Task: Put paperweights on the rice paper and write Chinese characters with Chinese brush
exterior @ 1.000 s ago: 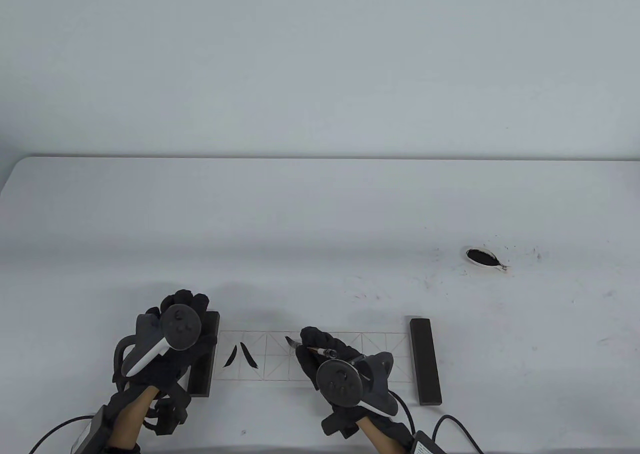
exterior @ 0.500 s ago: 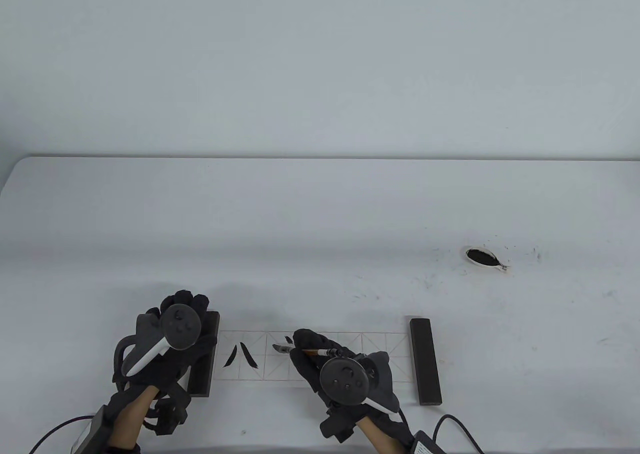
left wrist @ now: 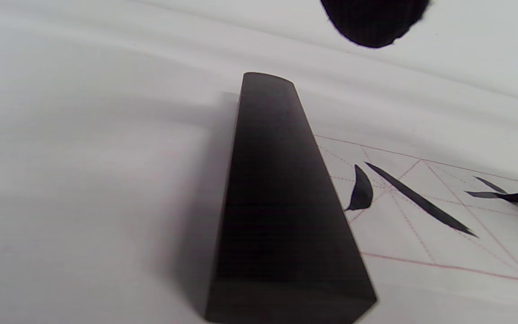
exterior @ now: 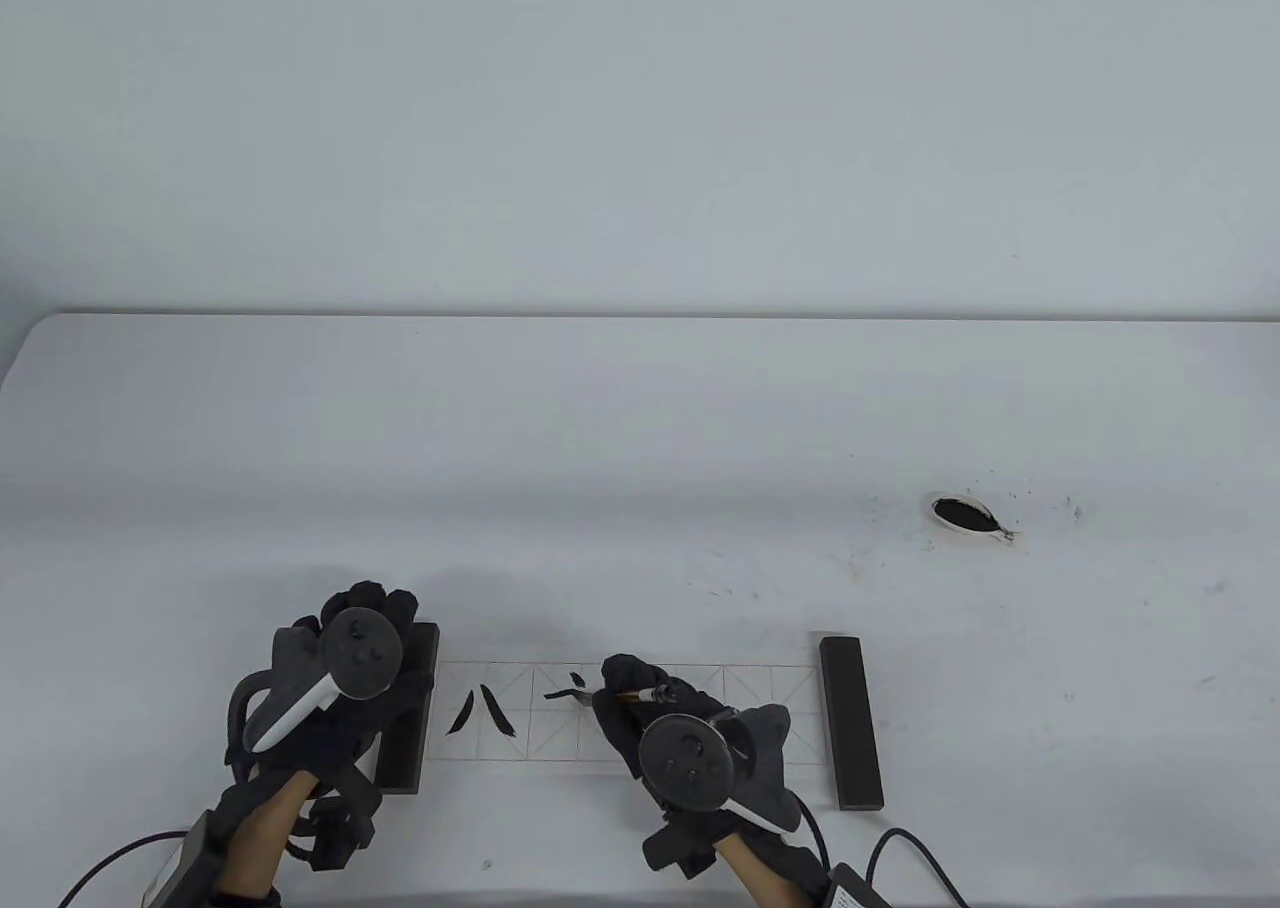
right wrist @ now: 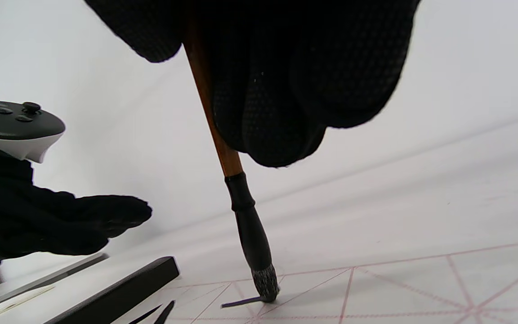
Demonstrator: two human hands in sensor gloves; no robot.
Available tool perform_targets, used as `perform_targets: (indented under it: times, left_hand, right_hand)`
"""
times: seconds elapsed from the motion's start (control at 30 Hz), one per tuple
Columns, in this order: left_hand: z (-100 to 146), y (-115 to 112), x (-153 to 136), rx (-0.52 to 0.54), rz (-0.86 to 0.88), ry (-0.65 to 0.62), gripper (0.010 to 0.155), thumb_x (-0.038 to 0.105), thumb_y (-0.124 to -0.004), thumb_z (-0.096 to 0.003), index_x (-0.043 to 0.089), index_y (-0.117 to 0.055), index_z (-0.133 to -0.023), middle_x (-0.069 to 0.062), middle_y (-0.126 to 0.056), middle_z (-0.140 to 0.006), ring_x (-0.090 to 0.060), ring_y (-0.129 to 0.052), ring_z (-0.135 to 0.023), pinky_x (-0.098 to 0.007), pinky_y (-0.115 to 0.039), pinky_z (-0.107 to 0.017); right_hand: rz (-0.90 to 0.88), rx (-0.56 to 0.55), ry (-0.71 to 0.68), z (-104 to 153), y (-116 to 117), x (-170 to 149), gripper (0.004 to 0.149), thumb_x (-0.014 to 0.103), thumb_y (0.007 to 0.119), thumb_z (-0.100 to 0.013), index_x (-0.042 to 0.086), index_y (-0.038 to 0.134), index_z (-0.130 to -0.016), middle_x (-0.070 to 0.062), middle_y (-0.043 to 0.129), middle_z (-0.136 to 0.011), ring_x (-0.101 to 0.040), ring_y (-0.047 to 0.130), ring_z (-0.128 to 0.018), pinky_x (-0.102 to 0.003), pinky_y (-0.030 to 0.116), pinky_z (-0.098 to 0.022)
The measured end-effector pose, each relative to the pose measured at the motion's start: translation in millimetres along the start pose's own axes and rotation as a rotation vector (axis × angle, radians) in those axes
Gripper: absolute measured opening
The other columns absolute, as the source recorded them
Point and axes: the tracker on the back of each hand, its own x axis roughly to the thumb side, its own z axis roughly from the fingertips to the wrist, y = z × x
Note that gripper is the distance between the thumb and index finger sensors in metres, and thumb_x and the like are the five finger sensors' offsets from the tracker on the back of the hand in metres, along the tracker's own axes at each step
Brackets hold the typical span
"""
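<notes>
A gridded strip of rice paper (exterior: 760, 693) lies at the table's front, with a dark paperweight (exterior: 851, 728) on its right end. My left hand (exterior: 370, 613) rests flat on the other paperweight (exterior: 418, 648) at the left end, fingers stretched out. My right hand (exterior: 622, 686) pinches the brown brush (exterior: 647, 694). In the right wrist view the brush (right wrist: 245, 216) stands nearly upright, its tip touching the paper (right wrist: 398, 288) at the end of a short horizontal stroke. Two slanted strokes (left wrist: 421, 201) fill the first cell beside the left paperweight (left wrist: 281, 202).
A small white dish of black ink (exterior: 962, 514) sits far right, with ink specks around it. Cables trail from both wrists at the table's front edge. The left hand (right wrist: 83, 216) shows in the right wrist view over the left paperweight (right wrist: 119, 288).
The brush made a dot in the second cell, dropped down-left, then drew a short horizontal stroke rightward. My right hand shifted slightly with it. The left hand stayed still.
</notes>
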Motion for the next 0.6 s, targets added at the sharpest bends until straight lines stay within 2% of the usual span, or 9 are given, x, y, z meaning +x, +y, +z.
perform_targets:
  times: [0.23, 0.4, 0.6]
  left_hand:
    - [-0.1, 0.0, -0.1, 0.0, 0.0, 0.0, 0.084, 0.053, -0.06, -0.0519, 0.036, -0.01, -0.118, -0.004, -0.004, -0.127, -0.035, -0.008, -0.12, -0.051, -0.005, -0.084]
    - [0.2, 0.0, 0.1, -0.001, 0.004, 0.001, 0.084, 0.053, -0.06, -0.052, 0.036, -0.01, -0.118, -0.003, -0.004, -0.127, -0.036, -0.008, -0.12, -0.051, -0.005, -0.084]
    - [-0.4, -0.4, -0.1, -0.005, 0.0, 0.001, 0.084, 0.053, -0.06, -0.052, 0.036, -0.01, -0.118, -0.004, -0.004, -0.127, -0.036, -0.008, -0.12, -0.051, -0.005, -0.084]
  right_hand:
    - [0.1, -0.049, 0.057, 4.5, -6.0, -0.2, 0.043, 0.037, 0.068, -0.056, 0.005, 0.078, -0.084, -0.015, 0.098, -0.065, -0.024, 0.102, -0.047, -0.033, 0.088, -0.032]
    - [0.034, -0.111, 0.007, 9.7, -7.3, 5.1, 0.044, 0.037, 0.067, -0.056, 0.005, 0.076, -0.085, -0.014, 0.096, -0.068, -0.024, 0.102, -0.049, -0.033, 0.088, -0.033]
    - [-0.032, -0.047, -0.021, 8.7, 0.3, 7.9, 0.045, 0.037, 0.066, -0.057, 0.004, 0.073, -0.088, -0.015, 0.094, -0.072, -0.025, 0.101, -0.053, -0.035, 0.087, -0.036]
